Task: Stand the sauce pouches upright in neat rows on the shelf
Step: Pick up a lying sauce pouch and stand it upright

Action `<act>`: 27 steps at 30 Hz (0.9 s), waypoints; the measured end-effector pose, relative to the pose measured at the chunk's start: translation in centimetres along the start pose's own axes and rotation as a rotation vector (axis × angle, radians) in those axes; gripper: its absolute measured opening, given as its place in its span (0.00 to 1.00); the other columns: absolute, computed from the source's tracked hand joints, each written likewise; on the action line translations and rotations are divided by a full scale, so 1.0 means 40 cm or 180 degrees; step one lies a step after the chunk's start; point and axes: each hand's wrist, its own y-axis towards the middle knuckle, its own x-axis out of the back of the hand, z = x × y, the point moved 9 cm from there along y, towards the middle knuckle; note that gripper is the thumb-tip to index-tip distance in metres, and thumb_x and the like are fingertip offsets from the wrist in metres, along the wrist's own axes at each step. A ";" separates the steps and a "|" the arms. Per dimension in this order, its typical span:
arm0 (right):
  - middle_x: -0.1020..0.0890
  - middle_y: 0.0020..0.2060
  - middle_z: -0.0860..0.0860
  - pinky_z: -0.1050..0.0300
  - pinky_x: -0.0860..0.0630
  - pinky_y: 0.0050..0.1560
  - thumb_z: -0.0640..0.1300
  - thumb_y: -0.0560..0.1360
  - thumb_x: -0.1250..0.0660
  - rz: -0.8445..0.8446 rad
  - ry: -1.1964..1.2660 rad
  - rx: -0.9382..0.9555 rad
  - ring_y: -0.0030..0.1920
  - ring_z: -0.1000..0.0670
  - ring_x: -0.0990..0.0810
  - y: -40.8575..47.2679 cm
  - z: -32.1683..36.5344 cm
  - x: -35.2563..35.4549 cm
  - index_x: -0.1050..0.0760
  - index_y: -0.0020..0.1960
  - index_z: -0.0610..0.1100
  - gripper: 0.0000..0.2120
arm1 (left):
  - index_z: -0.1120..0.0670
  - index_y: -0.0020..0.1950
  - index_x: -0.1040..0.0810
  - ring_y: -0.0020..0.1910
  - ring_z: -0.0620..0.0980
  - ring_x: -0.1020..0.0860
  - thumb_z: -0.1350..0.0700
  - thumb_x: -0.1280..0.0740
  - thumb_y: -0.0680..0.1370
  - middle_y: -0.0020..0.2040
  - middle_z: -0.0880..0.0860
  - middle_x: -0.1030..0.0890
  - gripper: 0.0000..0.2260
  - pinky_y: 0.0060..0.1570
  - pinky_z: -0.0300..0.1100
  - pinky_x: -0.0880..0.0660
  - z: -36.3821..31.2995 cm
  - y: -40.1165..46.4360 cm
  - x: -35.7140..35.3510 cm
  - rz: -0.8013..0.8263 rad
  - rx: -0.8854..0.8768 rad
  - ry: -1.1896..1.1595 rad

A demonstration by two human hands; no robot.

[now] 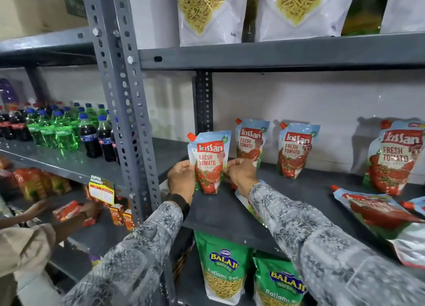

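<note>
Both hands form the grip on one ketchup pouch (pixel 208 163), held upright at the front left of the dark shelf (pixel 230 213): the left hand (pixel 181 179) presses its left edge, the right hand (pixel 241 172) its right edge, fingers curled inward, patterned sleeves reaching up from below. Three more pouches stand behind: two near the wall (pixel 251 142) (pixel 296 149), one far right (pixel 394 156). At least two pouches lie flat at right (pixel 377 211)

Grey floral-patterned long sleeves (pixel 322 248) on both arms; dark wristband (pixel 180 201) at left wrist
</note>
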 end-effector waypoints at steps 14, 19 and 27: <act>0.13 0.48 0.38 0.36 0.16 0.57 0.32 0.79 0.35 0.0265 -0.1045 0.0756 0.55 0.34 0.13 -0.074 0.154 0.113 0.18 0.49 0.38 0.08 | 0.53 0.59 0.18 0.45 0.49 0.17 0.56 0.32 0.80 0.44 0.47 0.15 0.09 0.45 0.33 0.24 -0.075 -0.152 0.078 -0.0689 -0.0784 0.0577; 0.14 0.55 0.35 0.37 0.15 0.56 0.39 0.80 0.33 0.0417 -0.2155 0.0756 0.53 0.34 0.13 -0.088 0.134 0.256 0.17 0.58 0.34 0.11 | 0.51 0.51 0.14 0.34 0.47 0.19 0.55 0.32 0.78 0.43 0.50 0.13 0.07 0.39 0.40 0.18 -0.014 -0.269 -0.077 0.0889 -0.0327 0.1310; 0.17 0.36 0.45 0.59 0.21 0.24 0.41 0.82 0.30 0.0574 -0.1687 -0.0473 0.31 0.48 0.18 -0.057 -0.064 0.380 0.22 0.48 0.38 0.07 | 0.63 0.46 0.21 0.34 0.55 0.22 0.64 0.31 0.80 0.42 0.61 0.21 0.04 0.32 0.44 0.19 0.057 -0.303 -0.171 0.1394 0.1280 0.0877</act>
